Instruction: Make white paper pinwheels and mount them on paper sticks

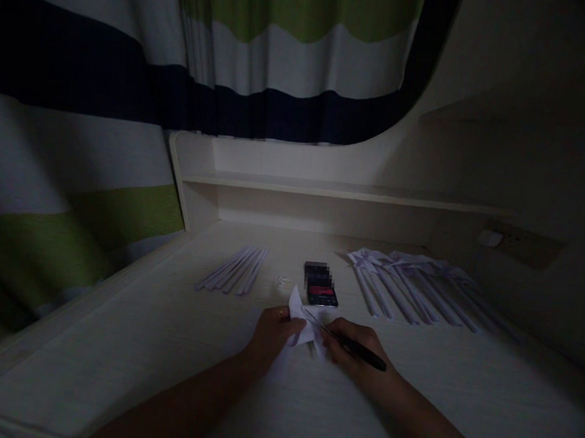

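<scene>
My left hand pinches a folded white paper pinwheel between thumb and fingers, just above the table; its pointed flaps stick up and out. A ring shows on one finger. My right hand is closed around a thin tool with a black handle and a slim metal shaft. The shaft's tip lies against or just over the paper near its middle; whether it passes through, I cannot tell. Part of the paper is hidden by my left thumb, and its right flap lies close to my right fingers.
Rolled white paper sticks lie fanned at the left. At the right are several paper sticks with folded paper heads. A phone and small white bits lie between. A shelf and curtain stand behind; a wall socket is right.
</scene>
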The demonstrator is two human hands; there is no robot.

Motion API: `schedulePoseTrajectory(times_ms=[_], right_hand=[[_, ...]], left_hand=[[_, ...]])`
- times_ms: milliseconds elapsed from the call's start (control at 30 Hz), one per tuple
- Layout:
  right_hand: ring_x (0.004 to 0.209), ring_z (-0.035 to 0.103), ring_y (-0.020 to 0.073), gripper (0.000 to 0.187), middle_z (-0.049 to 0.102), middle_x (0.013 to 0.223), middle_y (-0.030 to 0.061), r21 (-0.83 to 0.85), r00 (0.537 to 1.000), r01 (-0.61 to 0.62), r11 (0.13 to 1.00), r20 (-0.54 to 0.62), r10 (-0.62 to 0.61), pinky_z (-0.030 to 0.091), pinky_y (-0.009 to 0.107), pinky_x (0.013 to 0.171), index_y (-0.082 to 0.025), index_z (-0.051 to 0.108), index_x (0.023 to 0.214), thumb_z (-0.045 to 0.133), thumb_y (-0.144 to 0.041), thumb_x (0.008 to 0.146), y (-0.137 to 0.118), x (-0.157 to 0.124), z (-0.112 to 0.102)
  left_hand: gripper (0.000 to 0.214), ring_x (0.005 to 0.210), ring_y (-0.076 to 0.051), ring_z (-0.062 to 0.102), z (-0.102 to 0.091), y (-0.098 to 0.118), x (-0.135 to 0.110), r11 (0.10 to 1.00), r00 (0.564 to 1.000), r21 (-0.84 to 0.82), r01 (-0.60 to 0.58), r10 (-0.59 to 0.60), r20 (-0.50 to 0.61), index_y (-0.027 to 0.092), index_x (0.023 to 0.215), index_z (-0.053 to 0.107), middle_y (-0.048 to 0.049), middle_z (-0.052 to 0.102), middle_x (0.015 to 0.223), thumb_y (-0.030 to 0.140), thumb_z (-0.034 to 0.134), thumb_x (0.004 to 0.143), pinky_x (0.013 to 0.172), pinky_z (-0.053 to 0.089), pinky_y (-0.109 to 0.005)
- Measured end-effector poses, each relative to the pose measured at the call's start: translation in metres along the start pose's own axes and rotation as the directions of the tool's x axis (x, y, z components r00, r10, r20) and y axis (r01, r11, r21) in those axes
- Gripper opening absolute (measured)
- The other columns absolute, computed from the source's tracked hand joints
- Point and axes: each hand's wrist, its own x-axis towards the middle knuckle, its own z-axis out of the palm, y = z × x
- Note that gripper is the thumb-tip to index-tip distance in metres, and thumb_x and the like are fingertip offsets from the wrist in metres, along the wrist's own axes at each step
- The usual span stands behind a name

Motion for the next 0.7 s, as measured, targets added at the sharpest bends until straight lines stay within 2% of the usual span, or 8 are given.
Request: schedulePoseTrajectory(times_ms=[233, 367, 467, 700], right_hand=[[0.053, 0.052, 0.0103, 0.015, 0.054, 0.062, 0.0009, -0.21, 0.986, 0.163, 0.964, 0.064, -0.153, 0.038, 0.019, 0.048, -0.016, 0.052, 0.073, 0.042, -0.022, 0.081, -0.0012, -0.0009, -0.0023], [0.057, 0.055, 0.012, 0.013, 0.057, 0.067, 0.0025, -0.283, 0.966, 0.249, 0.926, 0.142, -0.216, 0.04, 0.021, 0.052, -0.015, 0.054, 0.081, 0.041, -0.017, 0.08, 0.0, -0.0018, -0.0034], [0.06, 0.057, 0.0134, 0.014, 0.058, 0.071, 0.0039, -0.31, 0.959, 0.272, 0.911, 0.171, -0.228, 0.042, 0.022, 0.054, -0.015, 0.055, 0.085, 0.042, -0.015, 0.08, 0.0034, -0.0021, -0.0037], [0.06, 0.055, 0.0132, 0.013, 0.058, 0.071, 0.0042, -0.335, 0.935, 0.341, 0.878, 0.215, -0.281, 0.041, 0.023, 0.054, -0.016, 0.055, 0.082, 0.043, -0.011, 0.078, 0.0035, -0.0017, -0.0067]], left_hand=[[0.016, 0.045, -0.008, 0.041, -0.0013, -0.0019, 0.0009, 0.983, 0.997, 0.166, -0.075, 0.078, -0.014, 0.011, 0.054, 0.058, 0.0035, 0.048, 0.048, 0.026, 0.056, 0.059, 0.044, 0.029, -0.019], [0.018, 0.048, -0.01, 0.043, -0.0026, -0.0048, 0.003, 0.987, 0.997, 0.141, -0.071, 0.069, 0.023, 0.011, 0.058, 0.06, 0.003, 0.049, 0.049, 0.028, 0.055, 0.06, 0.046, 0.03, -0.02], [0.016, 0.048, -0.009, 0.042, -0.0025, -0.0063, 0.0042, 0.99, 0.998, 0.132, -0.056, 0.055, 0.011, 0.011, 0.055, 0.058, 0.0033, 0.048, 0.049, 0.027, 0.056, 0.058, 0.046, 0.029, -0.02], [0.014, 0.046, -0.007, 0.038, -0.0017, -0.0053, 0.0046, 0.996, 0.999, 0.085, -0.033, 0.032, 0.017, 0.012, 0.053, 0.056, 0.004, 0.046, 0.048, 0.025, 0.058, 0.056, 0.045, 0.028, -0.019]])
